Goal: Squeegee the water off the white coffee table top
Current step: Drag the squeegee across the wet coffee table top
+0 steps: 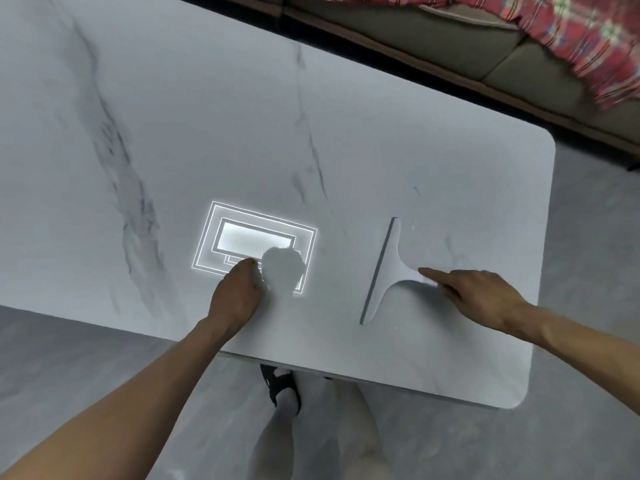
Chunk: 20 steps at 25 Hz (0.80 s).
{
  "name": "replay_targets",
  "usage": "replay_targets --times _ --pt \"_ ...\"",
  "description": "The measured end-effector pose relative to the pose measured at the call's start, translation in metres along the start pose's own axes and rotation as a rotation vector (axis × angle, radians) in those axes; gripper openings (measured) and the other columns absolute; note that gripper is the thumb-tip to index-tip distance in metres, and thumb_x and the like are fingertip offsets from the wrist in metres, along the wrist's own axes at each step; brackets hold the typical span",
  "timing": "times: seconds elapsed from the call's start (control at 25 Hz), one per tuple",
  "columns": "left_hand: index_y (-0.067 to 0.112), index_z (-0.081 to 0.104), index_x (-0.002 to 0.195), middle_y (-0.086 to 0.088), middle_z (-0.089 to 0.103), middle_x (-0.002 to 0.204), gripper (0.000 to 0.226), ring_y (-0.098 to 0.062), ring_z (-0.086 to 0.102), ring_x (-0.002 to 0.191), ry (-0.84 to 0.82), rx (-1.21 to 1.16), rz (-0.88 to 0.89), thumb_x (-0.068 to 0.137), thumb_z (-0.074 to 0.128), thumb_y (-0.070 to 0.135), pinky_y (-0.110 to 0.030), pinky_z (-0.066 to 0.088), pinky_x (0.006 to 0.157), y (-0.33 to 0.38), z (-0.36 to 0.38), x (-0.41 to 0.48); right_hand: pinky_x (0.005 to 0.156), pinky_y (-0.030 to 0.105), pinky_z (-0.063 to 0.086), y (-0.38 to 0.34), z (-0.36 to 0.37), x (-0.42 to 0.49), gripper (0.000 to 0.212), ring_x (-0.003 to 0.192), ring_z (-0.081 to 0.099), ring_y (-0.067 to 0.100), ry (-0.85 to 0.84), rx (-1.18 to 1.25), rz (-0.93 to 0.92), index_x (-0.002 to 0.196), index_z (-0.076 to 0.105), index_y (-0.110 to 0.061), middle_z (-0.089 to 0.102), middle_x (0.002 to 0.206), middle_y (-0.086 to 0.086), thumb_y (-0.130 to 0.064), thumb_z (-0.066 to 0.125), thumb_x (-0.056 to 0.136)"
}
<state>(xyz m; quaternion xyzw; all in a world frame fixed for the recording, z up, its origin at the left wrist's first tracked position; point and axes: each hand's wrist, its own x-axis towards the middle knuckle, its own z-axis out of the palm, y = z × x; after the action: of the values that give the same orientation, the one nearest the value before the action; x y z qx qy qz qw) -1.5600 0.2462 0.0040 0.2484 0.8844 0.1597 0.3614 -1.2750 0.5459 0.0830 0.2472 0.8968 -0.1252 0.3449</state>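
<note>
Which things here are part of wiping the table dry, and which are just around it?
Part of the job:
- white squeegee, lying flat on the table
- white marble-look coffee table top
- right hand, fingertip on the squeegee handle
- left hand, resting on the table

Just around:
- sofa behind the table
- red plaid cloth on it

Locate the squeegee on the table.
In the head view the squeegee lies flat on the white table's right part, its handle touching the right hand.

White squeegee [388,271] flat on table [207,133], right hand [478,292] fingers [427,271] at its handle.
</note>
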Motion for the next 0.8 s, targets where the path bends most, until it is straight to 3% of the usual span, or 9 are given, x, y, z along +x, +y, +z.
replay_targets --times 0.12,0.24,0.36,0.52,0.64,0.8 --pt "0.012 0.051 0.123 -0.010 0.068 0.108 0.032 -0.034 0.062 0.096 0.028 -0.002 -0.034 0.091 0.043 0.010 -0.029 0.039 0.071 -0.005 0.006 0.000 0.073 0.031 0.041 -0.003 -0.025 0.008 0.043 0.104 0.061 0.026 0.142 0.113 0.061 0.141 0.026 -0.053 0.066 0.119 -0.007 -0.042 0.029 0.099" --pt "0.014 0.052 0.124 -0.012 0.069 0.104 0.032 -0.035 0.063 0.095 0.127 -0.157 -0.176 0.092 0.045 0.013 -0.031 0.040 0.071 -0.017 0.006 -0.002 0.078 0.033 0.045 -0.057 -0.050 0.050 0.042 0.106 0.060 0.030 0.258 0.258 0.054 0.141 0.032 -0.047 0.066 0.122 0.001 -0.043 0.032 0.099" --pt "0.013 0.053 0.127 -0.013 0.068 0.114 0.034 -0.036 0.061 0.106 0.268 -0.264 -0.291 0.094 0.046 0.012 -0.031 0.040 0.079 -0.037 -0.001 -0.003 0.083 0.035 0.044 -0.135 -0.051 0.085 0.043 0.110 0.059 0.029 0.260 0.233 -0.138 0.141 0.034 -0.046 0.066 0.122 -0.001 -0.044 0.034 0.098" --pt "0.012 0.048 0.131 -0.013 0.062 0.127 0.036 -0.035 0.057 0.115 0.386 -0.327 -0.405 0.096 0.039 0.009 -0.037 0.044 0.092 -0.063 -0.017 -0.010 0.067 0.031 0.038 -0.218 -0.005 0.088 0.040 0.093 0.064 0.025 0.212 0.091 -0.496 0.139 0.039 -0.048 0.068 0.103 0.000 -0.049 0.033 0.099" --pt "0.012 0.045 0.134 -0.013 0.060 0.129 0.040 -0.035 0.056 0.117 0.337 -0.282 -0.386 0.094 0.040 0.010 -0.038 0.043 0.092 -0.064 -0.012 -0.022 0.063 0.030 0.038 -0.240 0.038 0.069 0.042 0.080 0.063 0.025 0.071 -0.001 -0.657 0.143 0.037 -0.042 0.066 0.096 0.000 -0.046 0.032 0.101" --pt "0.010 0.049 0.131 -0.011 0.059 0.127 0.048 -0.031 0.057 0.117 0.209 -0.136 -0.217 0.084 0.049 0.003 -0.035 0.044 0.092 -0.042 0.018 -0.037 0.065 0.030 0.038 -0.190 0.061 0.053 0.042 0.087 0.064 0.025 0.064 -0.001 -0.559 0.140 0.039 -0.043 0.066 0.099 -0.001 -0.048 0.030 0.100"
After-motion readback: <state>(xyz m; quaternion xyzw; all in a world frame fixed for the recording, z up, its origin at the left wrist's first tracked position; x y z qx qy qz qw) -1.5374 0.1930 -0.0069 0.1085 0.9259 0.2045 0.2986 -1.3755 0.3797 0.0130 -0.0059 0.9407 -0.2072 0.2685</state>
